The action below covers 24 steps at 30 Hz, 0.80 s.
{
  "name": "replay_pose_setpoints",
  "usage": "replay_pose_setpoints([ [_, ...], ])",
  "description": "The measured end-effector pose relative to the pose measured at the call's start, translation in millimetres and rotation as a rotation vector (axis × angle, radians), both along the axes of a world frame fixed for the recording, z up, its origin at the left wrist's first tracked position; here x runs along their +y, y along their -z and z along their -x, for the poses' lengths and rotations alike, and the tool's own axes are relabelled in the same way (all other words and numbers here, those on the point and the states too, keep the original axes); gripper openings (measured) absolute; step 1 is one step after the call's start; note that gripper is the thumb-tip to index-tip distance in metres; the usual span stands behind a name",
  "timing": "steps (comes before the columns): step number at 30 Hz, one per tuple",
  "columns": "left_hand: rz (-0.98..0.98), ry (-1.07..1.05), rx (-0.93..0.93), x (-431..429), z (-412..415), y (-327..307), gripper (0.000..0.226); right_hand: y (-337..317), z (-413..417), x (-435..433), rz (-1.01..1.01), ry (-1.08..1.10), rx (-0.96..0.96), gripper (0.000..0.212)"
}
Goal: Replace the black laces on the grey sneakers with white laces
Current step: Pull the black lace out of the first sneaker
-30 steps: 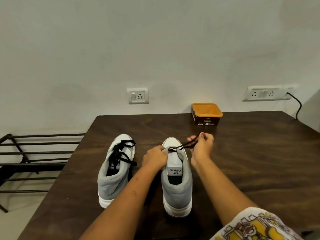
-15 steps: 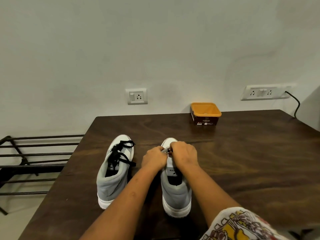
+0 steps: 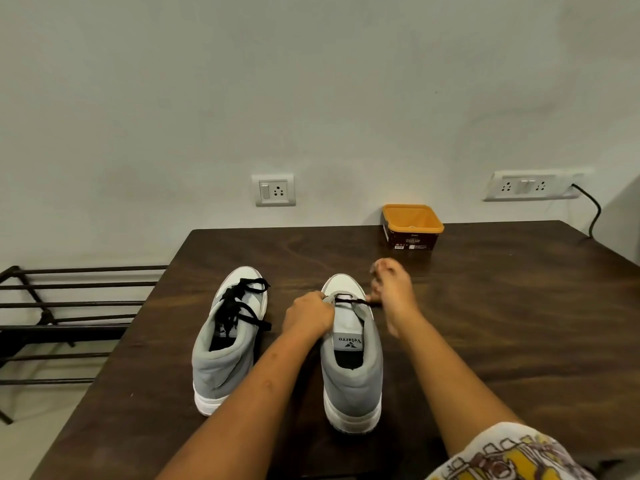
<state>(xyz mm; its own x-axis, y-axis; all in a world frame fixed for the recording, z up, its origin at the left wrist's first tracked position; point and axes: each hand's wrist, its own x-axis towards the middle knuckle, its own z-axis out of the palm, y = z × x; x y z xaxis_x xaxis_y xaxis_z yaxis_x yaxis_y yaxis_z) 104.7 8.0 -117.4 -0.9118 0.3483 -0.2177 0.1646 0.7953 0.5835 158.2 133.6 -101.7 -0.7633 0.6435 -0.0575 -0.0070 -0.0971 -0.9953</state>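
Two grey sneakers with white toes stand on the dark wooden table, heels toward me. The left sneaker carries loosened black laces. The right sneaker has only a short stretch of black lace across its lowest eyelets. My left hand grips the left side of the right sneaker's upper near those eyelets. Blurred by motion just right of the toe, my right hand pinches the black lace that runs out from the sneaker.
An orange-rimmed brown tub sits at the table's far edge by the wall. A black metal rack stands left of the table. Wall sockets and a plugged-in cable are behind.
My right hand came in to meet the left at the eyelets, then pulled away to the right with the black lace. The left hand stayed on the sneaker.
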Motion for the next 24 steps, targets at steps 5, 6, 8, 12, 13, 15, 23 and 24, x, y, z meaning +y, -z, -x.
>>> replay_pose_setpoints([
  [5,0.004,-0.005,0.014,0.8,-0.9,0.9,0.032,13.5,3.9,-9.9,-1.066,-0.330,-0.556,0.011],
  [6,0.004,-0.004,0.016,0.8,-0.7,1.5,0.031,12.9,5.4,-13.9,-1.175,-0.293,-0.586,0.015],
  [8,0.004,-0.001,0.017,0.4,-0.6,2.0,0.031,12.0,8.5,-18.6,-1.297,-0.214,-0.607,0.019],
  [12,0.006,0.018,0.033,-0.7,-0.1,1.9,0.032,12.7,11.3,-22.4,-1.344,-0.251,-0.660,0.019],
  [13,0.003,0.018,0.031,-1.2,0.3,2.1,0.032,15.5,11.7,-21.5,-1.287,-0.261,-0.639,0.019],
  [15,-0.007,0.014,0.017,-2.2,2.0,2.3,0.032,19.8,11.7,-18.6,-1.023,-0.250,-0.529,0.021],
  [23,-0.008,0.000,0.016,-1.6,3.2,2.5,0.030,-11.0,-3.0,-7.8,0.542,-0.047,0.289,0.032],
  [24,-0.007,-0.004,0.015,-1.5,3.5,2.9,0.030,-11.4,-3.0,-7.8,0.465,-0.053,0.216,0.033],
])
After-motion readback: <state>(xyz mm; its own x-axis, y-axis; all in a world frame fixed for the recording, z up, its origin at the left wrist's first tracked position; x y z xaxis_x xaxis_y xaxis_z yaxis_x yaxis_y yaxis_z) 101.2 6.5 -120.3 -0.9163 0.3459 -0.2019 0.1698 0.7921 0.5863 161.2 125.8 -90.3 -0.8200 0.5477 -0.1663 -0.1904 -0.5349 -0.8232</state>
